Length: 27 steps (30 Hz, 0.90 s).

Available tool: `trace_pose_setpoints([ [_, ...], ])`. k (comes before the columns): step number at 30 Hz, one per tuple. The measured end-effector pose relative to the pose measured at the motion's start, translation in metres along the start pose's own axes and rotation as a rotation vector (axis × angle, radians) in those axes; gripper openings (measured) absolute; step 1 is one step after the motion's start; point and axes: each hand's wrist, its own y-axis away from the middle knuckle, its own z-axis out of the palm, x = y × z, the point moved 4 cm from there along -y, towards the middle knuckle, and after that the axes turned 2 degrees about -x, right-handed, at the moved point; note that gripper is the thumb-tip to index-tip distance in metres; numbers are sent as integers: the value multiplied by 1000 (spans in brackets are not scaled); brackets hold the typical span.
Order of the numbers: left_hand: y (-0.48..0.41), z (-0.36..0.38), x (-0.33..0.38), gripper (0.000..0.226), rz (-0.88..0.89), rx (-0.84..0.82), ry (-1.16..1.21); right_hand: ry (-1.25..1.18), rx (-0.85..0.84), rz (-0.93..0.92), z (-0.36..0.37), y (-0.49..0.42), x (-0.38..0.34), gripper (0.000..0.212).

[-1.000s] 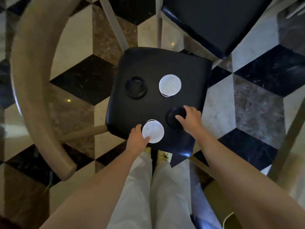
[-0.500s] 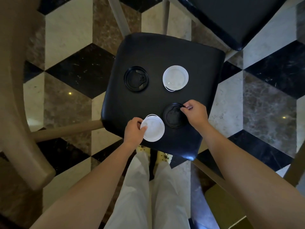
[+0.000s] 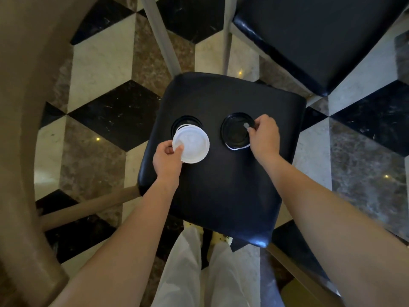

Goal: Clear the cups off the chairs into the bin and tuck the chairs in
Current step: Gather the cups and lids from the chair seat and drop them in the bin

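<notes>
A black padded chair seat [image 3: 221,191] lies below me. My left hand [image 3: 167,160] pinches a white-lidded cup [image 3: 192,144] by its near rim and holds it partly over a black-lidded cup [image 3: 187,123] at the seat's back left. My right hand [image 3: 264,135] pinches a second black-lidded cup [image 3: 235,131] at its right edge. That cup sits over another white cup, of which only a thin rim [image 3: 234,148] peeks out below. I cannot tell whether the held cups touch the ones beneath.
A second black chair seat [image 3: 321,41] stands at the top right, close to the first. A curved tan table edge [image 3: 20,107] sweeps down the left side. The floor [image 3: 104,69] is patterned marble. My white trousers [image 3: 199,273] show beside the seat's front edge.
Both hands have lifted the two near cups off the seat's front and carried them forward, over the two cups at the back. The view has also shifted forward over the seat.
</notes>
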Motion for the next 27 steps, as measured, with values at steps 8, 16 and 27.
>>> trace_pose_setpoints([
  [8,-30,8,17,32,21,102,-98,85,-35,64,15,1,15,34],
  [16,-43,14,17,43,50,-9,-207,-82,-73,78,22,-2,24,22],
  [27,-37,16,4,46,-60,-175,59,-239,-159,-168,58,12,-44,19],
])
